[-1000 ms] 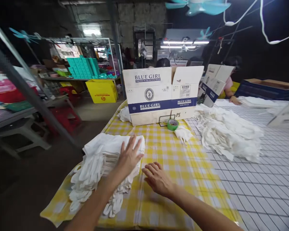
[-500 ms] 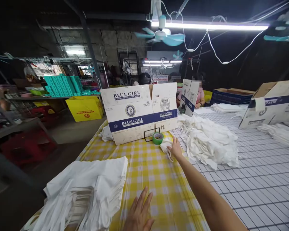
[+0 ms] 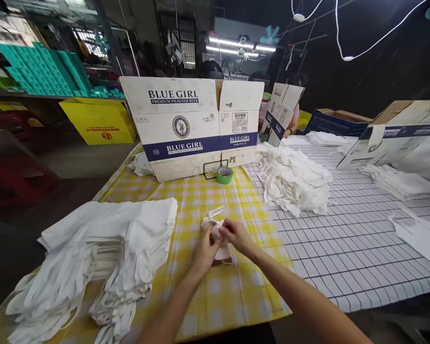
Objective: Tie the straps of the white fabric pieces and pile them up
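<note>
Left hand: the left hand [image 3: 205, 251] has its thumb and fingers pinched together on a small crumpled white cloth piece [image 3: 222, 251] with a thin strap.
Right hand: the right hand [image 3: 238, 235] is just beside it, fingertips closed on the same piece's right side.
White piece: over the yellow-and-white checked tablecloth [image 3: 208, 296], nearer its right edge than its left; whether its lower end rests there cannot be told.
Strapped stack: a thick pile of folded white fabric with long straps [image 3: 136, 217] lies along the tablecloth's left edge, straps trailing to the near left corner.
Carton: a white cardboard panel with a blue band and BLUE GIRL lettering [image 3: 186, 125] stands upright across the far end.
Tape: a round green roll of tape [image 3: 224, 179] sits just before the carton, near the far right corner.
Heap: a loose mound of white fabric [image 3: 294, 181] covers the far left part of the neighbouring white tablecloth with black grid lines [image 3: 308, 248].
</note>
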A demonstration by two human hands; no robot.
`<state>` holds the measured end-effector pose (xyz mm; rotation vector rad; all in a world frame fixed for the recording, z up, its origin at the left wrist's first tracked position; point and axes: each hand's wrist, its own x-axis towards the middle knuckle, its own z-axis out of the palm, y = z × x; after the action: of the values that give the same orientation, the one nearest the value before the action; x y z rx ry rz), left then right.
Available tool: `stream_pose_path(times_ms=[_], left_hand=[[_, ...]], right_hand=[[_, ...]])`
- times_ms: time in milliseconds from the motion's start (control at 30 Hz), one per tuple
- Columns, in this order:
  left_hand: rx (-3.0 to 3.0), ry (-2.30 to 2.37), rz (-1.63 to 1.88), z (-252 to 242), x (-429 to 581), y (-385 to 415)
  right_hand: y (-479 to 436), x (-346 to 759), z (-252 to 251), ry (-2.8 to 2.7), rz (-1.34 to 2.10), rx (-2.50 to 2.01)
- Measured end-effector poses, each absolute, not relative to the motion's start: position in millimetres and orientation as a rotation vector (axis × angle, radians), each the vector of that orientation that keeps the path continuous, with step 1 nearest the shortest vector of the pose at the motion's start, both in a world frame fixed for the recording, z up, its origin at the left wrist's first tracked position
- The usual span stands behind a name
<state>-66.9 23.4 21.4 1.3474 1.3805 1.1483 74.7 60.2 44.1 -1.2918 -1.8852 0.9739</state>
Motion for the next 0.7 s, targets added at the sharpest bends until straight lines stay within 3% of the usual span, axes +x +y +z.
stream_pose_path(times_ms=[200,533,700], left_hand=[[1.358,1.392,1.164,31.0,-78.4,11.3],[1.669,1.474,1.315,111.1,-121.1,8.9],[1.739,1.463,1.098,86.0,-106.9,-3.1]], right_hand=[[40.5,103.1,78.1,-1.528,1.297,-1.146],[22.5,116.7,138.2,-1.216,1.317,-1.023],[40.7,138.4,112.3,-1.289,0.879,-1.381]])
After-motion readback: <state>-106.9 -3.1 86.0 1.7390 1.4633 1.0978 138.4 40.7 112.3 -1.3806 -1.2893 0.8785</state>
